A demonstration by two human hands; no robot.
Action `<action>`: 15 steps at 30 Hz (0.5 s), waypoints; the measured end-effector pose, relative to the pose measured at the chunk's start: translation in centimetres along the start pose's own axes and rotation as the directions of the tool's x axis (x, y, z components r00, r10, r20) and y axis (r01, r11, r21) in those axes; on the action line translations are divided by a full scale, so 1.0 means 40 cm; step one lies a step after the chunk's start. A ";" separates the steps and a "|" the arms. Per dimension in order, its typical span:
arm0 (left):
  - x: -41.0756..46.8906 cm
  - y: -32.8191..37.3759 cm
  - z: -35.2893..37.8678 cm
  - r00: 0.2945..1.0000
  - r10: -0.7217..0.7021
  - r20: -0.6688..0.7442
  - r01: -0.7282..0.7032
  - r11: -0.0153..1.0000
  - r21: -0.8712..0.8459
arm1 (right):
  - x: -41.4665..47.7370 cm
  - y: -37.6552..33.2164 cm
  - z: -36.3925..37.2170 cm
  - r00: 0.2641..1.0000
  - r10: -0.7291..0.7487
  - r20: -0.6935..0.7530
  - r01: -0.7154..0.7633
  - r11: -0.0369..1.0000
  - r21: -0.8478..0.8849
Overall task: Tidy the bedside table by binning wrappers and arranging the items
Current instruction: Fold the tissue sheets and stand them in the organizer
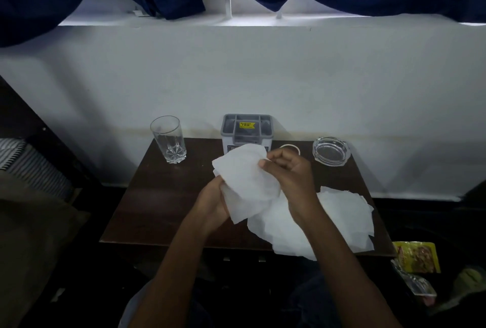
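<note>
Above the dark wooden bedside table (163, 204) I hold a white tissue (244, 180) with both hands. My left hand (213, 201) grips its lower edge from underneath. My right hand (286, 167) pinches its upper right edge between thumb and fingers. A spread pile of white tissues (339, 222) lies on the table's right front part, partly under my right forearm. A grey organiser box (247, 127) with a yellow sticker stands at the back centre.
An empty drinking glass (169, 138) stands at the back left, a glass ashtray (331, 150) at the back right, a thin ring (290, 146) between box and ashtray. A yellow wrapper (418, 256) and a clear wrapper (415, 283) lie low on the right. A bed (29, 170) is left.
</note>
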State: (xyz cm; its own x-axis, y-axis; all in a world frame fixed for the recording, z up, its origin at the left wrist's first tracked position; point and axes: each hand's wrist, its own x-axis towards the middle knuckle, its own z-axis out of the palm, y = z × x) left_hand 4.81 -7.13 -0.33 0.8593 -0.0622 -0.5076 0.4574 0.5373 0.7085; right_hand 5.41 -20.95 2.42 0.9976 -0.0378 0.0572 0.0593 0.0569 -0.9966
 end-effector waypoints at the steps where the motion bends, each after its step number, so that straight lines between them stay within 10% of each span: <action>1: -0.004 0.000 -0.002 0.999 0.014 0.044 -0.014 1.000 0.006 | -0.001 0.008 0.013 0.999 0.024 -0.043 -0.023 0.999 0.024; 15: 0.021 -0.015 -0.023 0.992 -0.098 0.074 0.096 0.995 0.023 | 0.005 0.129 0.060 0.957 0.080 -0.277 -0.137 0.971 -0.194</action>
State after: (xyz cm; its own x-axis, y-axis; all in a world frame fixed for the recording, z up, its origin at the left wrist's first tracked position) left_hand 5.06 -6.70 -1.63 0.8250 -0.1763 -0.5370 0.5432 0.5097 0.6672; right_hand 5.98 -18.25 -2.57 0.9504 -0.3082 -0.0413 -0.0860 -0.1329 -0.9874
